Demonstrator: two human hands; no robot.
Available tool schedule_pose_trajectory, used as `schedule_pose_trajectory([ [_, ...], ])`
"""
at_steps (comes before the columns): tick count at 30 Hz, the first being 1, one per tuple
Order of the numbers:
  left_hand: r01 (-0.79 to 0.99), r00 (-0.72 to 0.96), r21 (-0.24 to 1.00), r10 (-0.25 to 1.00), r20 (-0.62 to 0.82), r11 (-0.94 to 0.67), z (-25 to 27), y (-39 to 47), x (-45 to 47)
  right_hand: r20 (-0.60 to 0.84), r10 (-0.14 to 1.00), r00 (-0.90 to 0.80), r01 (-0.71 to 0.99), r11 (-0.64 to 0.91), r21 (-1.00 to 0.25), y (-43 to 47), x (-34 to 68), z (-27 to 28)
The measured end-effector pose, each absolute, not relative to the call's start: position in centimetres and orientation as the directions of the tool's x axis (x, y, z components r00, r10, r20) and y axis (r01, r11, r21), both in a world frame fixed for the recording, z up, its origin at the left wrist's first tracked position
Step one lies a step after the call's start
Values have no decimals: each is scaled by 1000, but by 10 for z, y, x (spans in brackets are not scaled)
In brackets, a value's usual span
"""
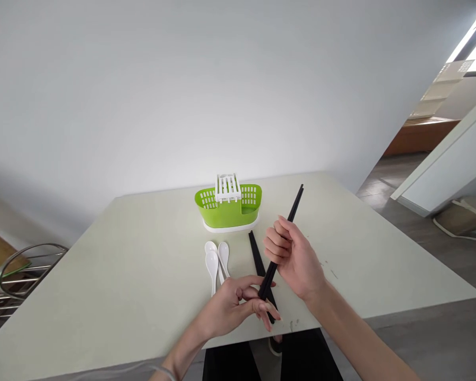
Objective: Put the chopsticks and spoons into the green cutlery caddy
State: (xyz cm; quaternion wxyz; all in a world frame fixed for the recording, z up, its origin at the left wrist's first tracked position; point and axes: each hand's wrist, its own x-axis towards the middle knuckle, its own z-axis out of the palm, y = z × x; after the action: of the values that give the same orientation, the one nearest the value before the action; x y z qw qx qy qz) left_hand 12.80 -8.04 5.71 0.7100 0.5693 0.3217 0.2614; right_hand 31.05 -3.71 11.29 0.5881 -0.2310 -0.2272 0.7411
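Observation:
My right hand (291,254) is closed round a bundle of black chopsticks (295,203), held at a slant above the table. At the bundle's lower end, my left hand (241,304) has its fingers loosely curled about the thick ends. Under both hands, more black chopsticks (256,254) lie on the tabletop, partly covered by my left fingers. Several white spoons (211,263) rest together left of these chopsticks, their handles partly hidden behind my left hand. Beyond the spoons stands a green cutlery basket (228,214) with slotted sides, a white base and a white slatted rack (228,188) on its middle.
The pale table (143,275) meets a white wall (174,106) at the back. At far left is a metal wire rack (27,270). A doorway and grey floor (404,222) show on the right. The table's front edge is close to my legs.

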Motion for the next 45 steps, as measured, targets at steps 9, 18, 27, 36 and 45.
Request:
schedule_pose_trajectory([
  [9,278,624,956,774,-108,-91,78,-78,125,-50,975,-219,-698,-192,-690,-51,299,106],
  [18,219,574,976,808,-132,4,88,-73,123,133,949,-286,-318,37,-947,-56,296,102],
  [27,314,518,942,853,-67,-117,99,-67,115,148,839,-524,-56,139,-989,-58,302,120],
  [36,116,-69,957,959,275,-267,144,-8,67,185,944,-271,-157,147,-977,-30,331,95],
  [45,191,-320,911,854,410,-366,148,102,33,32,998,61,-116,38,-992,5,355,-2],
])
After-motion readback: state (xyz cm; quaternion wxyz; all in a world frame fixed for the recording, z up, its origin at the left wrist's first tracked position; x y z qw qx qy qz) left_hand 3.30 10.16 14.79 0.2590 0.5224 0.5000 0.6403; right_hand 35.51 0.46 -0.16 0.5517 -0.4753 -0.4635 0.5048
